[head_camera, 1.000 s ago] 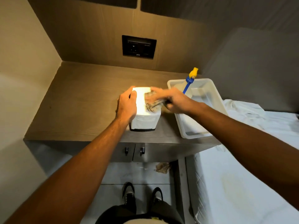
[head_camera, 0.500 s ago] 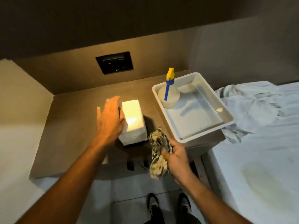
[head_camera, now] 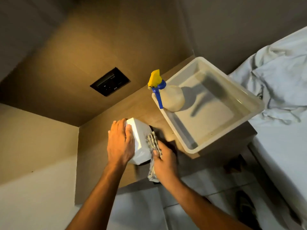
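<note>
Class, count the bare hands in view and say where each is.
2. The left hand rests flat on the white rectangular box; the right hand grips a checked cloth against its side. None looks hidden.

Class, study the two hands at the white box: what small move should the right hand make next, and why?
Probably slide the checked cloth along the right side of the white box, toward its far end. The right hand presses the cloth against the near part of that side, with more of it beyond. The left hand lies flat on the box, steadying it.
</note>
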